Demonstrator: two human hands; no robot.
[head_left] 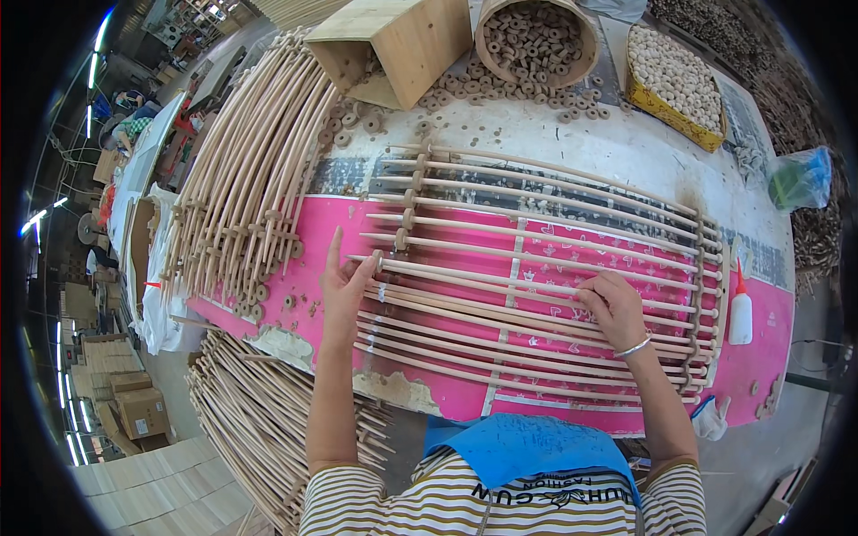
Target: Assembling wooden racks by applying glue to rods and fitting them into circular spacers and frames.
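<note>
A long wooden rod (pixel 483 274) lies crosswise before me, its pointed end to the left. My left hand (pixel 345 293) is at that end, its index finger stretched up and its thumb and other fingers closed on a small wooden ring (pixel 378 260) around the rod. Farther right, my right hand (pixel 615 308) grips the same rod between thumb and fingers. Several similar rods lie side by side. Those beyond my hands carry rings (pixel 408 198) near their left tips; the nearer ones show bare left ends. At the right, rings (pixel 693 308) and round end knobs (pixel 715 313) line up.
A thick bundle of rods (pixel 241 170) rests at the left, with more rods (pixel 277 420) below the table edge. Behind stand a wooden box (pixel 420 45), a round tub of rings (pixel 487 67) and a yellow tray of knobs (pixel 684 123). A white glue bottle (pixel 741 317) is at the right.
</note>
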